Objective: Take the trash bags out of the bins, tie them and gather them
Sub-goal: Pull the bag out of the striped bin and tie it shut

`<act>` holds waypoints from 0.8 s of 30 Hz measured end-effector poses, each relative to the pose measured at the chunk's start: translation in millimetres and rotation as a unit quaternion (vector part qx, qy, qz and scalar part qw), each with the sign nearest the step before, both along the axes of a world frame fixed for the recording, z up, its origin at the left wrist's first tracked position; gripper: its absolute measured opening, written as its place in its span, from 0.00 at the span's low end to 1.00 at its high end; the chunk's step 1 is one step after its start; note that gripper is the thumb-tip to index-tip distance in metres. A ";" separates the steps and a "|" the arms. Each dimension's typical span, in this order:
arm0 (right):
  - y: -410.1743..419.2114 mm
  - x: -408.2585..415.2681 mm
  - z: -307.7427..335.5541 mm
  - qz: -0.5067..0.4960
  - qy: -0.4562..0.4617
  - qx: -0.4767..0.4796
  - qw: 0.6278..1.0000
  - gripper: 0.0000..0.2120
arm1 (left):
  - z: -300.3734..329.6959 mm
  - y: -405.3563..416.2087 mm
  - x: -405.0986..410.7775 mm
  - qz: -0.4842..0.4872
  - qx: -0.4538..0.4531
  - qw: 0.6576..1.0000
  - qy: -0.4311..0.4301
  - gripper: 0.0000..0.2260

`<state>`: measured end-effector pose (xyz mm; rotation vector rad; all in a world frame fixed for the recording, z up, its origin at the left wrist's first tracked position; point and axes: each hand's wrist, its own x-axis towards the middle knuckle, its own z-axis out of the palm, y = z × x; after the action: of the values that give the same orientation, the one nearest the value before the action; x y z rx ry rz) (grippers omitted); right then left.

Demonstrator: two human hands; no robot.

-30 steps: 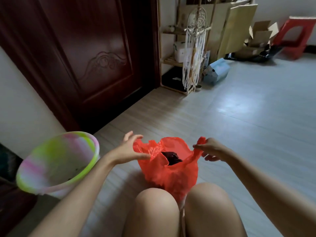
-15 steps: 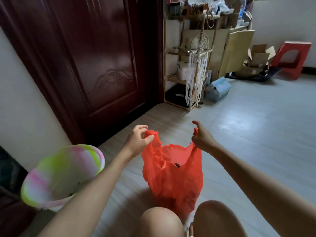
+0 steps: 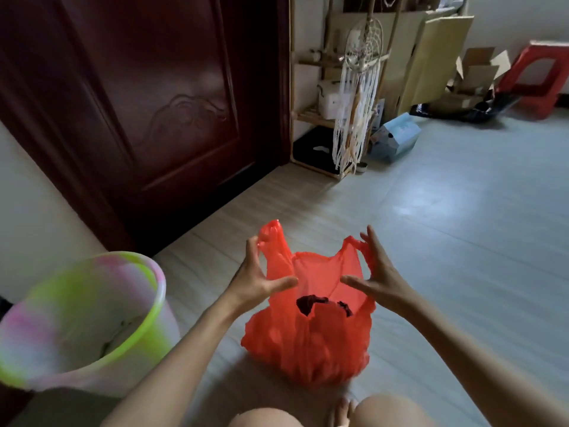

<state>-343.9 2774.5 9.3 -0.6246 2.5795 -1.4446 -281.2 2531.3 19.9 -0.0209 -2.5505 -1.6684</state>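
bag: red trash bag (image 3: 308, 340) sits on floor (image 3: 446, 241) just beyond my knees, mouth open | left hand (image 3: 255, 278): fingertips pinch left handle, thumb spread | right hand (image 3: 378, 272): fingertips pinch right handle, thumb spread | bin (image 3: 77, 318): near left, apart from bag

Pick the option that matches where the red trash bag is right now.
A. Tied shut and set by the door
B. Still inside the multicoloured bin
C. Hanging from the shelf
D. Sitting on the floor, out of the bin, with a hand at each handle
D: the red trash bag sits on the floor beside the bin, mouth open, with the left hand and right hand at its handles.
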 end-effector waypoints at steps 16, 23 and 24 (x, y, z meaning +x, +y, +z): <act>64.0 25.1 -69.1 0.046 -0.016 0.169 0.984 0.50 | -67.4 22.1 -51.6 0.121 0.045 0.987 -0.100 0.11; 32.7 10.2 -79.7 0.140 0.003 0.357 0.924 0.58 | -70.1 29.2 -85.9 0.190 0.172 0.957 -0.134 0.23; 26.6 2.5 -80.2 0.117 -0.013 0.327 0.938 0.58 | -68.6 31.3 -86.9 0.176 0.206 0.951 -0.146 0.22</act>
<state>-341.4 2801.0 -70.9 -0.7513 2.6133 -0.4633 -368.1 2562.6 -48.6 0.7136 -2.1412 -2.1255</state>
